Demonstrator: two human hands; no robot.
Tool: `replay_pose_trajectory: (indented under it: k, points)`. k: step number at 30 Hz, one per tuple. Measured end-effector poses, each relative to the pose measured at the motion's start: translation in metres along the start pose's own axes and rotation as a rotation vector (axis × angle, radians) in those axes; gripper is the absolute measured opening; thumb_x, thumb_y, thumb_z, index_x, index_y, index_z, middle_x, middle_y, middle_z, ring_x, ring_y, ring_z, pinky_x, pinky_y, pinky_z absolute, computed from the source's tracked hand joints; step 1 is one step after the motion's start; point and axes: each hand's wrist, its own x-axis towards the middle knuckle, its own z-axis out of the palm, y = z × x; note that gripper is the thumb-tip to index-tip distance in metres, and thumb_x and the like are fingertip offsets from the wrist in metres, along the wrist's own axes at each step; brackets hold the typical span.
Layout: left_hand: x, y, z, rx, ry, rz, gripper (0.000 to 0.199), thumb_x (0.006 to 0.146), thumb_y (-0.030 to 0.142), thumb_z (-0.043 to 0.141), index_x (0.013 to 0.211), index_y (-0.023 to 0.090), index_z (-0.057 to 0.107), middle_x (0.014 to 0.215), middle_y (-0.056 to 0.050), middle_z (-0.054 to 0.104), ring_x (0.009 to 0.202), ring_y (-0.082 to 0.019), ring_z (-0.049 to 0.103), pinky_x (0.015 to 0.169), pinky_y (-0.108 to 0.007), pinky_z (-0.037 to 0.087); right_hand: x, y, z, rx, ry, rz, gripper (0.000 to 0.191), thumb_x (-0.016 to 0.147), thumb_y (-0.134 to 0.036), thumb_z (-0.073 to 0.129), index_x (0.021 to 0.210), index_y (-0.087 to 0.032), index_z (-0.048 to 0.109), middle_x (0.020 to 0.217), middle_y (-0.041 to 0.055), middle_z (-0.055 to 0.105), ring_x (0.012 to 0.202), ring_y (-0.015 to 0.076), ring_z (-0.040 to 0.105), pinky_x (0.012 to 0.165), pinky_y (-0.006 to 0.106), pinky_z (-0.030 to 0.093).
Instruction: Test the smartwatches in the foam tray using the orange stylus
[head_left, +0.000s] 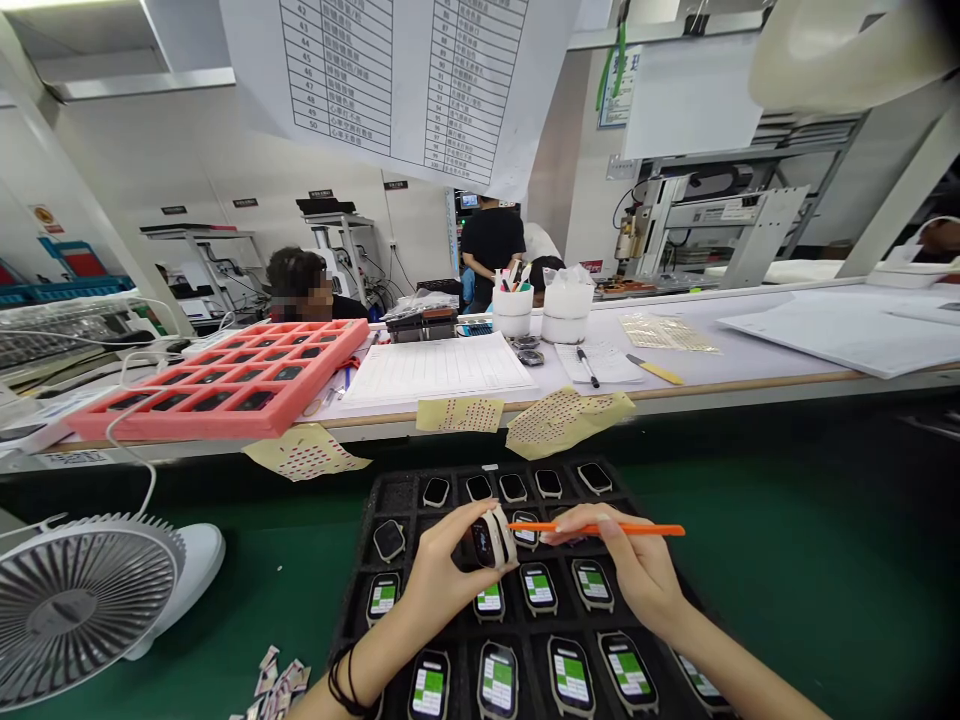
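My left hand [450, 562] holds a watch case [487, 540] on edge between thumb and fingers, above a black foam tray [390, 492]. In my right hand [626, 560] is a thin orange stick [652, 529], pinched between thumb and fingers. Its tip points left and lies at or very near the side of the held watch; contact cannot be made out. Below both hands, the tray's compartments hold several watches. The nearer rows, such as one watch [572, 677], show green and white screens, while the back row, with another watch [549, 484], has dark screens.
A white fan [75, 610] stands at the left, near small paper pieces [277, 688]. On the raised shelf are a pink foam tray [247, 424], paper sheets [442, 370], a pen cup [513, 312] and a yellow-handled knife [660, 372]. Yellow dotted sheets [570, 420] hang from its edge.
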Motion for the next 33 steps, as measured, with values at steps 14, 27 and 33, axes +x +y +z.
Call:
replay_pose_trajectory:
  k: [14, 27, 33]
  points:
    - [0.003, -0.002, -0.002, 0.036, 0.040, -0.012, 0.051, 0.066, 0.016, 0.077, 0.115, 0.018, 0.062, 0.116, -0.009, 0.068, 0.105, -0.025, 0.065, 0.093, -0.038, 0.054, 0.001, -0.004, 0.009, -0.098, 0.002, -0.068, 0.034, 0.100, -0.024, 0.034, 0.097, -0.024, 0.068, 0.083, 0.0037, 0.072, 0.076, 0.0174, 0.069, 0.070, 0.028, 0.058]
    - [0.002, 0.001, -0.002, 0.016, 0.015, -0.021, 0.052, 0.068, 0.014, 0.075, 0.118, 0.018, 0.060, 0.118, -0.010, 0.066, 0.108, -0.025, 0.063, 0.094, -0.038, 0.053, 0.000, -0.006, 0.012, 0.012, -0.032, -0.071, 0.034, 0.101, -0.028, 0.035, 0.103, -0.026, 0.069, 0.087, 0.0043, 0.074, 0.081, 0.0184, 0.070, 0.072, 0.030, 0.059]
    - [0.002, -0.001, 0.000, 0.026, 0.004, -0.014, 0.052, 0.068, 0.015, 0.075, 0.117, 0.018, 0.060, 0.117, -0.010, 0.067, 0.106, -0.026, 0.064, 0.093, -0.040, 0.053, 0.001, -0.003, 0.012, -0.037, -0.033, -0.088, 0.034, 0.101, -0.026, 0.034, 0.102, -0.025, 0.068, 0.087, 0.0043, 0.073, 0.077, 0.0180, 0.070, 0.069, 0.030, 0.058]
